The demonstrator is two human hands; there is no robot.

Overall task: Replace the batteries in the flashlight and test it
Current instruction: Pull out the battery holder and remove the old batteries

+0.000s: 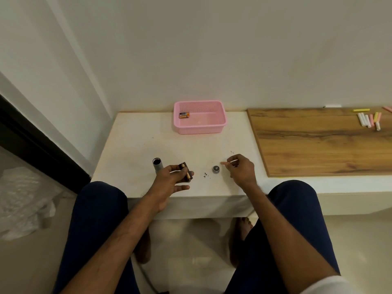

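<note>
My left hand (172, 180) grips a dark battery holder (186, 171) with batteries in it, held just above the white table (135, 145). The grey flashlight body (157, 165) stands upright with its open end up, just left of that hand. The round tail cap (216, 169) lies on the table between my hands. My right hand (241, 169) hovers right of the cap, thumb and forefinger pinched together; I cannot tell whether anything is between them. Two orange-and-black batteries (184, 115) lie in the left end of the pink basket (214, 127).
The pink basket stands at the back of the table against the wall. A wooden board (314, 143) lies to the right with several chalk sticks (369, 119) at its far end. Small dark specks (206, 176) dot the table near the cap. My knees sit below the table's front edge.
</note>
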